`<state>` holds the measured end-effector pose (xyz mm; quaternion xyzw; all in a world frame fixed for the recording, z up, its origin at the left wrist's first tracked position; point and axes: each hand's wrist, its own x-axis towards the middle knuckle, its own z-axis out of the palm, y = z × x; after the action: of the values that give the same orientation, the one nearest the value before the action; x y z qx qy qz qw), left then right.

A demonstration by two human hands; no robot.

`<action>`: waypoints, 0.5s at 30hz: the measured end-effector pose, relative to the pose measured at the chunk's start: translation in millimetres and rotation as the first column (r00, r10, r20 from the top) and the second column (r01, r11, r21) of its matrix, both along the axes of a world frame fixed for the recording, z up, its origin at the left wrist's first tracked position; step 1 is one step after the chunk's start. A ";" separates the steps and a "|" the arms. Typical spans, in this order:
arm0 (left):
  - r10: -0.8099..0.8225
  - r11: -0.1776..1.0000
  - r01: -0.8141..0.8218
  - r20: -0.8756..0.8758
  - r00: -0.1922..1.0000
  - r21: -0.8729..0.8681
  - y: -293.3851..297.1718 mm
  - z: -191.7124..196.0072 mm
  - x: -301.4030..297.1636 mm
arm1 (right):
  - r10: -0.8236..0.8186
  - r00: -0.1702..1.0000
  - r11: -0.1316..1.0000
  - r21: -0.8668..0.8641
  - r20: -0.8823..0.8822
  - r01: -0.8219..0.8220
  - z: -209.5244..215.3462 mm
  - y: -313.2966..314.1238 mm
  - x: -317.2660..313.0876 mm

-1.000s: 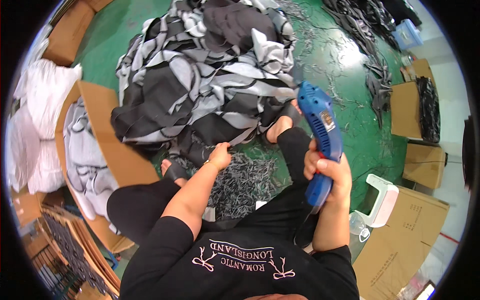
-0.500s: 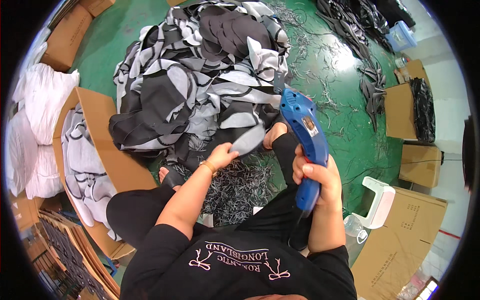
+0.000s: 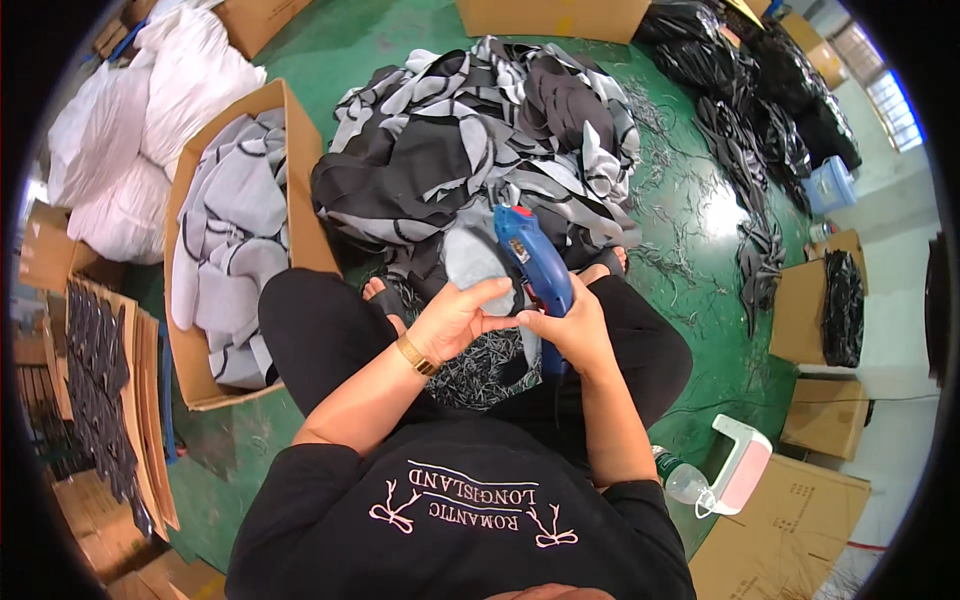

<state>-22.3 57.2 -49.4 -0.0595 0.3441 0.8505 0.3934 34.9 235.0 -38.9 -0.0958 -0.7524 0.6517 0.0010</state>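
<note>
My right hand (image 3: 582, 335) grips a blue handheld electric cutter (image 3: 538, 258), its head pointing away from me. My left hand (image 3: 452, 322), with a gold-coloured watch (image 3: 417, 354) at the wrist, pinches the near edge of a rounded grey fabric piece (image 3: 474, 262). Beside the cutter's head, the piece stands out toward the far side; the cutter hides its right edge, so I cannot tell whether the blade touches it. Both hands are close together above my lap. Beyond them lies a big heap of black and grey fabric pieces (image 3: 420, 155).
Thin fabric trimmings (image 3: 465, 375) cover the floor between my legs. An open carton (image 3: 305, 165) of grey pieces stands left, with white sacks (image 3: 200, 85) behind it. At the right are a white-and-pink stool (image 3: 745, 470), a plastic bottle (image 3: 682, 478) and cartons (image 3: 825, 412).
The cutter has come down and left, close to my left hand. My left hand has drawn the grey piece nearer and raised it. The view has shifted, showing more on the left.
</note>
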 end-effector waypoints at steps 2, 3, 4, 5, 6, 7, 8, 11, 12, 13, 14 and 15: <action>-0.025 0.996 0.015 -0.108 0.994 -0.094 -8.9 10.5 11.1 | 0.035 0.999 0.999 0.014 0.009 -0.035 12.0 -6.3 2.2; -0.017 0.996 0.008 -0.110 0.994 -0.085 -14.6 8.9 13.9 | 0.056 0.998 0.998 0.021 0.022 -0.056 16.9 -8.0 4.3; -0.009 0.988 -0.016 -0.157 0.988 -0.154 -21.3 5.5 14.0 | 0.041 0.999 0.999 -0.025 0.011 -0.041 20.0 -8.9 6.1; -0.004 0.974 -0.042 -0.204 0.979 -0.221 -26.0 3.5 13.8 | 0.040 0.999 0.999 -0.005 0.036 -0.040 31.3 -7.7 10.3; 0.057 0.968 -0.109 -0.224 0.973 -0.225 -28.3 2.4 13.7 | 0.028 0.999 0.997 -0.066 0.025 -0.027 35.6 -5.0 16.0; 0.064 0.970 -0.114 -0.227 0.972 -0.213 -29.7 3.9 13.5 | 0.011 1.000 0.992 -0.124 0.015 -0.010 38.8 -0.2 23.6; 0.109 0.975 -0.147 -0.216 0.970 -0.166 -33.7 6.2 13.7 | 0.029 0.998 0.985 -0.172 0.058 -0.019 38.5 3.5 30.8; 0.209 0.971 -0.228 -0.201 0.957 -0.075 -39.9 16.0 15.4 | 0.037 0.993 0.979 -0.202 0.115 -0.013 49.1 5.5 61.2; 0.235 0.967 -0.251 -0.213 0.948 -0.048 -41.1 18.7 16.1 | 0.056 0.988 0.982 -0.188 0.145 -0.029 48.6 5.6 70.9; 0.257 0.963 -0.269 -0.225 0.940 -0.020 -41.4 20.6 16.7 | 0.070 0.982 0.984 -0.173 0.173 -0.040 47.9 6.0 81.5; 0.264 0.962 -0.273 -0.223 0.938 -0.012 -41.2 20.1 16.7 | 0.067 0.979 0.988 -0.153 0.194 -0.038 44.6 5.9 91.5; 0.275 0.959 -0.283 -0.211 0.938 -0.010 -41.1 19.0 16.6 | 0.083 0.974 0.988 -0.143 0.210 -0.053 46.4 3.7 99.0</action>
<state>-5.7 16.1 -30.4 -0.0264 0.3882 0.8921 0.2297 133.9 238.7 7.5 -0.1398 -0.7045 0.6872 -0.1094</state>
